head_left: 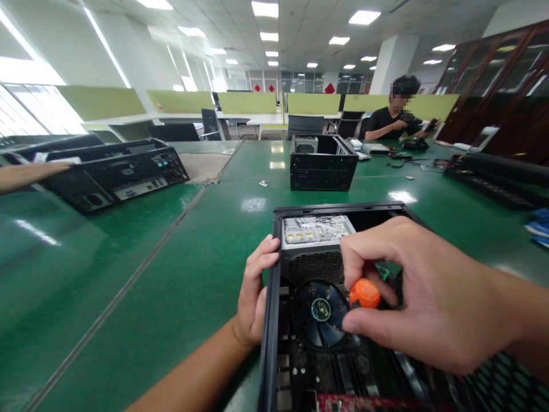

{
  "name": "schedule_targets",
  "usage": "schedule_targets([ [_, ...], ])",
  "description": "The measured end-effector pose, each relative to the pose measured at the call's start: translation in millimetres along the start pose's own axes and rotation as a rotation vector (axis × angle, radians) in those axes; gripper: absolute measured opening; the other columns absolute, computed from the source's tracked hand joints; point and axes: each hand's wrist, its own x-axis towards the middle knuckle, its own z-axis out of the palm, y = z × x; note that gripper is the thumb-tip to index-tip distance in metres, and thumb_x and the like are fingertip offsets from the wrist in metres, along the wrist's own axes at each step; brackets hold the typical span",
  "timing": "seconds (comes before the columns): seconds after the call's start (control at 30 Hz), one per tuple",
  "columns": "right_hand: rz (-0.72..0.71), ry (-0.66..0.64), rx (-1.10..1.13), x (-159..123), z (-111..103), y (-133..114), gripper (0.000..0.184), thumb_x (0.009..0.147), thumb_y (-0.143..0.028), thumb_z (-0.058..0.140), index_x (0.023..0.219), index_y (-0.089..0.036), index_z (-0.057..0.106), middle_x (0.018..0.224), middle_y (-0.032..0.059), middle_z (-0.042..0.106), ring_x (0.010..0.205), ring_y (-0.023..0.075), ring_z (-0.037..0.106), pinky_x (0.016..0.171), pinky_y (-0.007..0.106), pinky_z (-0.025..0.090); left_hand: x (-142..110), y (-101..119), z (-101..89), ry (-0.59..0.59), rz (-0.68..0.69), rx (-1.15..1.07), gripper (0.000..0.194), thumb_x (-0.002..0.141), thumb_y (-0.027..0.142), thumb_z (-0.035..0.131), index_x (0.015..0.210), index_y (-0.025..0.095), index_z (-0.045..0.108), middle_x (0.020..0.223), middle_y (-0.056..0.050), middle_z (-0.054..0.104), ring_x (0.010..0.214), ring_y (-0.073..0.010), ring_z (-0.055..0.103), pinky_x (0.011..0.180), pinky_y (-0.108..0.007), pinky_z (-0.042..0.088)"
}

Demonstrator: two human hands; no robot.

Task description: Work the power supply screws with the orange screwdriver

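An open black computer case (269,320) lies in front of me on the green table. My left hand (256,292) grips its left edge, with the fingers over the rim. Above the inside of the case, my right hand (412,292) holds a screwdriver by its orange handle (364,293), between thumb and fingers. Its shaft is hidden beneath the handle. Just left of the handle is a round cooling fan (321,310) on the motherboard. The power supply (315,230) sits at the far end of the case. A red circuit board (355,402) shows at the bottom.
Another open computer case (323,166) stands farther back on the table (206,274). At left, a person's arm (34,174) touches a tilted case (120,174). Across the table sits a person (397,117) holding a dark object, near cables and small parts.
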Motion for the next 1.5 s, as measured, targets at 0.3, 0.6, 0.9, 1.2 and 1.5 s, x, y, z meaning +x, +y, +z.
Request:
schedule_targets([
  [0.3,-0.017,-0.019,-0.023,1,-5,9,0.019,0.085,-0.015,0.086,0.087,-0.027,0.071,0.067,-0.0085,0.063,0.057,0.0128,0.049,0.056,0.028,0.036,-1,0,0.6,0.009,-0.010,-0.016,0.047,0.129,0.042,0.072,0.175,0.035,0.075,0.177,-0.012,0.085,0.177,-0.0363,0.077,0.147,-0.063,0.067],
  [0.6,-0.065,0.246,-0.309,13,-9,10,0.028,0.113,-0.022,0.070,0.124,-0.025,0.096,0.133,0.0106,0.102,0.118,0.0324,0.097,0.110,0.045,0.073,-6,-5,-3.4,0.009,-0.043,-0.017,0.044,0.129,0.044,0.073,0.172,0.034,0.076,0.178,-0.013,0.084,0.178,-0.0356,0.076,0.151,-0.062,0.064],
  [0.9,0.030,0.322,-0.448,17,-4,20,0.044,0.114,-0.021,0.063,0.143,-0.014,0.095,0.136,0.0176,0.101,0.118,0.0356,0.093,0.111,0.047,0.070,-5,-8,-6.1,0.055,-0.094,-0.046,0.037,0.128,0.050,0.078,0.161,0.035,0.083,0.170,-0.009,0.087,0.172,-0.0319,0.079,0.152,-0.057,0.063],
  [1.2,0.032,0.315,-0.416,18,-3,19,0.047,0.115,-0.021,0.061,0.146,-0.009,0.095,0.139,0.0203,0.100,0.120,0.0368,0.093,0.114,0.049,0.070,-9,-8,-6.6,0.056,-0.119,-0.072,0.038,0.127,0.046,0.079,0.163,0.036,0.082,0.173,-0.009,0.086,0.175,-0.0334,0.077,0.154,-0.058,0.062],
  [1.5,0.050,0.265,-0.423,19,-1,19,0.049,0.117,-0.021,0.060,0.150,-0.009,0.094,0.150,0.0223,0.098,0.135,0.0420,0.093,0.125,0.057,0.068,-8,-9,-6.7,0.037,-0.080,-0.039,0.041,0.127,0.042,0.078,0.167,0.036,0.080,0.175,-0.010,0.085,0.174,-0.0339,0.078,0.151,-0.059,0.064],
])
